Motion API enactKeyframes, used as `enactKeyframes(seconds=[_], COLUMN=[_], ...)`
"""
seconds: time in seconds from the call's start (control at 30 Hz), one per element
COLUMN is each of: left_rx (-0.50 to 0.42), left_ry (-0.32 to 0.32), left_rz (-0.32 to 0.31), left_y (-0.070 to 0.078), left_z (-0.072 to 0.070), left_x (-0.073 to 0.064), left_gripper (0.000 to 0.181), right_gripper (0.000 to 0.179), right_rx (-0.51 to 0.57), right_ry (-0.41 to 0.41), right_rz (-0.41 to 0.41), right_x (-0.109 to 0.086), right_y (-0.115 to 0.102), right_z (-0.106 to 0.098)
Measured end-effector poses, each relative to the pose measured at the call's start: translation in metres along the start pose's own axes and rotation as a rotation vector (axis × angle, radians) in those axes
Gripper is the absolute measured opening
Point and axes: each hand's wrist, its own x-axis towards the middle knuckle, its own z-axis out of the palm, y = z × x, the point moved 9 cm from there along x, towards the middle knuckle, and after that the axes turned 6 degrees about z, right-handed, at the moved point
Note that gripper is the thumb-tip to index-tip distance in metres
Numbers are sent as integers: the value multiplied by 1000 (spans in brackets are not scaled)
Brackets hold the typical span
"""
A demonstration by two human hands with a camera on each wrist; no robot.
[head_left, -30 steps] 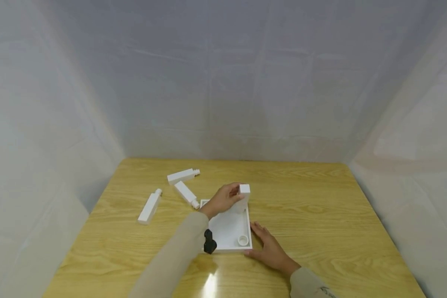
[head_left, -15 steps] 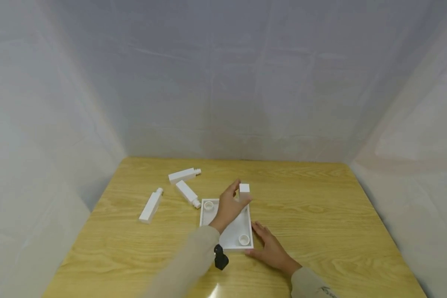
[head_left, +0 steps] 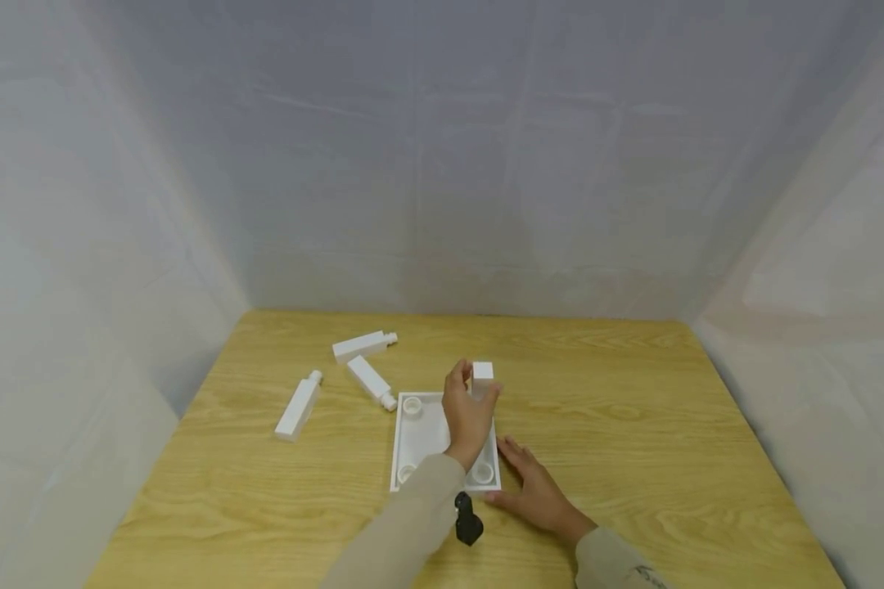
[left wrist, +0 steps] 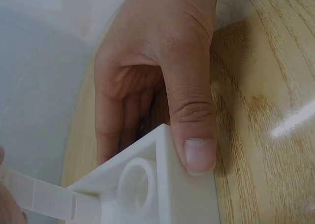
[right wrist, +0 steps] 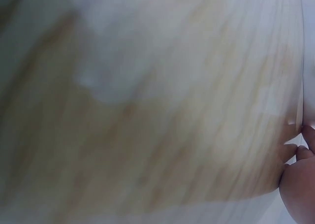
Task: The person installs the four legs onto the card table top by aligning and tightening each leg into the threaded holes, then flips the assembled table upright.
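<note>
A shallow white tray-like base [head_left: 430, 442] with raised edges lies on the table, round sockets in its corners. At its far right corner stands a white square leg [head_left: 482, 370], upright. My left hand [head_left: 467, 417] pinches this leg between thumb and fingers. In the left wrist view, the leg's narrower lower end [left wrist: 86, 209] meets the corner, and left fingertips [left wrist: 7, 204] show at the edge. My right hand [head_left: 536, 495] holds the near right corner, its thumb [left wrist: 197, 145] against the front wall beside a socket [left wrist: 137, 187]. The right wrist view shows mostly blurred wood.
To the left lie 3 more white square legs with threaded ends: one at the back [head_left: 361, 347], one near the base [head_left: 371, 382] and one farther left [head_left: 298, 406]. A pale sheet [head_left: 442, 164] hangs behind and beside the wooden table [head_left: 619, 393].
My left hand has turned around the leg, its wrist swinging right, uncovering the left sockets of the base. The leg stays upright at the same corner. My right hand has stayed put.
</note>
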Motion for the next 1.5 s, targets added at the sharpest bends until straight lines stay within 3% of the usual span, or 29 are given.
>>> enactKeyframes(seconds=[0.17, 0.37, 0.53, 0.7, 0.87, 1.03, 1.23, 1.5], left_rx=[9, 65, 137, 137, 121, 107, 65, 50], left_ry=[6, -85, -252, -488, -734, -873, -953, -939], left_rz=[22, 77, 135, 152, 83, 7, -49, -61], left_y=[1, 1, 3, 4, 1, -6, -8, -7], left_z=[-1, -1, 0, 5, 11, 18, 21, 19], left_x=[2, 9, 20, 30, 33, 39, 41, 42], left_gripper=[49, 46, 42, 41, 45, 44, 44, 42], right_gripper=[91, 91, 90, 90, 91, 91, 92, 92], right_rx=[4, 10, 5, 10, 13, 8, 14, 19], right_ry=[3, 14, 19, 9, -4, -6, -9, -19], right_rz=[-5, -11, -17, -6, -1, 1, 22, 7], right_x=[0, 0, -1, 0, 0, 0, -1, 0], right_y=[0, -1, -1, 0, 0, 1, 4, 1], right_z=[0, -1, -2, -2, -1, -1, 0, 1])
